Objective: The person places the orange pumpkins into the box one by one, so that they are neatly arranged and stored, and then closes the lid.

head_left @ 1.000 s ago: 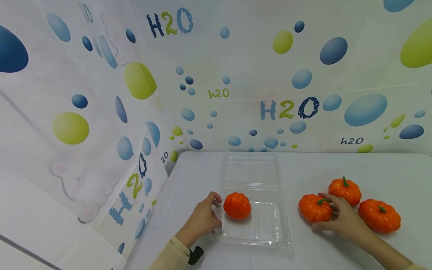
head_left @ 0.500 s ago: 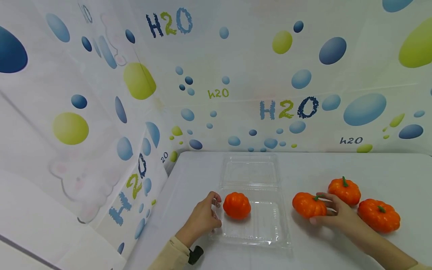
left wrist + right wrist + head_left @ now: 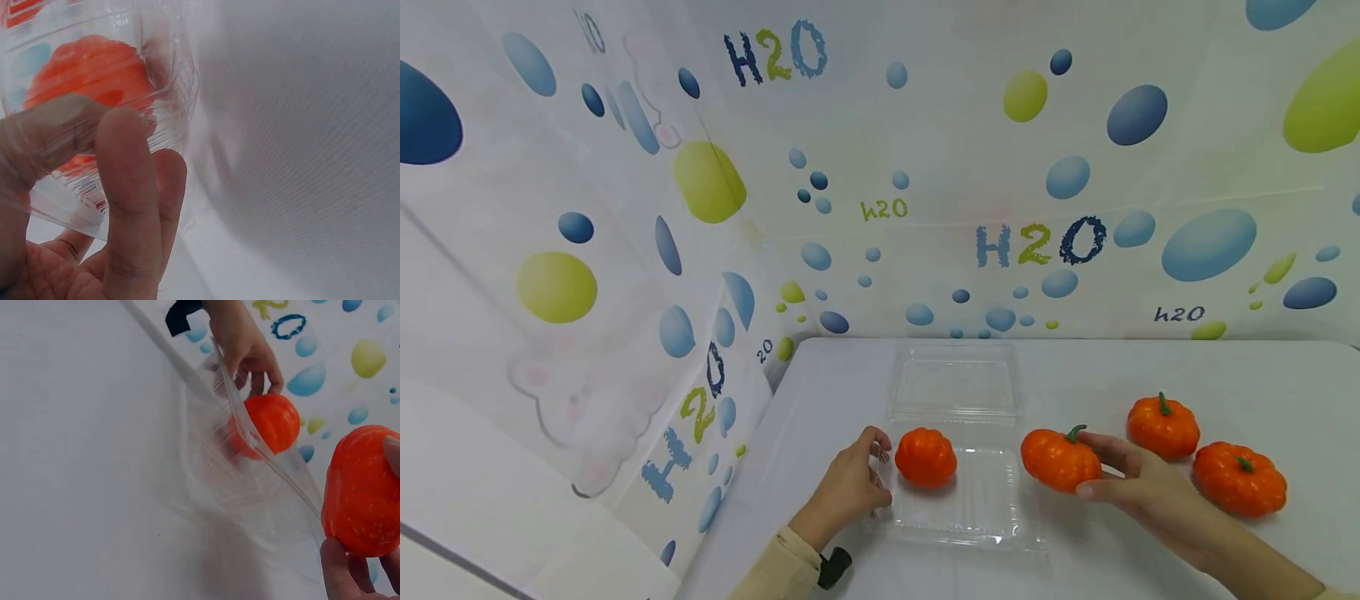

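Note:
My right hand [image 3: 1157, 496] grips a small orange toy pumpkin [image 3: 1060, 462] with a green stem, held at the right edge of a clear plastic clamshell box [image 3: 981, 500]. In the right wrist view, fingertips and thumb sit on opposite sides of this pumpkin [image 3: 362, 494]. The box's lid [image 3: 955, 379] lies folded back, away from me. Another orange pumpkin [image 3: 927, 458] rests in the left part of the box. At the box's left side, my left hand [image 3: 850, 479] pinches the wall; the left wrist view shows its fingers [image 3: 128, 187] against the clear plastic.
To the right of the box, two more orange pumpkins, one farther back [image 3: 1163, 429] and one nearer [image 3: 1240, 482], stand on the white table [image 3: 1097, 375]. Behind the table and to the left hangs a white sheet [image 3: 940, 125] printed with coloured dots.
My right hand has moved left with the pumpkin, from beside the other two to the box's right edge, lifting and tilting it. The left hand has stayed in place.

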Tool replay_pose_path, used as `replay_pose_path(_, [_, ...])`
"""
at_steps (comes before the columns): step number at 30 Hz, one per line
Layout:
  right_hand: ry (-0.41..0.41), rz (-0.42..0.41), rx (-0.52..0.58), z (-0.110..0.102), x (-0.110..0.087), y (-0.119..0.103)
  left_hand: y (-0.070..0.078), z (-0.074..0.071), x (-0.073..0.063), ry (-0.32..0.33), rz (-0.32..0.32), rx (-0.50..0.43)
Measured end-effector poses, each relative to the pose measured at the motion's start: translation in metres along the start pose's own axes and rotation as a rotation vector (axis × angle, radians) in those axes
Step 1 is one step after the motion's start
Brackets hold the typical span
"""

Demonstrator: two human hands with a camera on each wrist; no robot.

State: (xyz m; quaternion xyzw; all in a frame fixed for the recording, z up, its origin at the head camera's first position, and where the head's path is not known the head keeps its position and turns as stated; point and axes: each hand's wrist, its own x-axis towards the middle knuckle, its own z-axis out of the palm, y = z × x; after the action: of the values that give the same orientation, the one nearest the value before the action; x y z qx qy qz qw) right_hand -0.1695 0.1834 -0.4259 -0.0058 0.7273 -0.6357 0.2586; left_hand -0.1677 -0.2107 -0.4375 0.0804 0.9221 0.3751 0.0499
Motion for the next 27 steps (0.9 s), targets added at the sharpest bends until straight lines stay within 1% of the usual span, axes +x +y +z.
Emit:
replay_pose_path(6, [-0.007,-0.001,0.019,0.012,-0.003,-0.005,0.001,0.000,-0.001,0.001,0.006,-0.012])
replay_pose_path(11, [-0.061,-0.004,0.034,0.019,-0.005,-0.008,0.001,0.001,-0.001,0.000,0.010,-0.033])
replay_pose_path(16, [-0.114,-0.005,0.068,0.026,-0.004,-0.013,0.000,0.000,-0.001,0.000,0.018,-0.022])
replay_pose_path(22, [-0.088,-0.029,0.114,0.035,0.000,-0.015,-0.001,0.000,-0.001,0.001,0.008,-0.017])
replay_pose_path(27, [-0.069,-0.072,0.132,0.041,0.000,-0.018,-0.002,-0.001,0.000,0.002,0.014,-0.018])
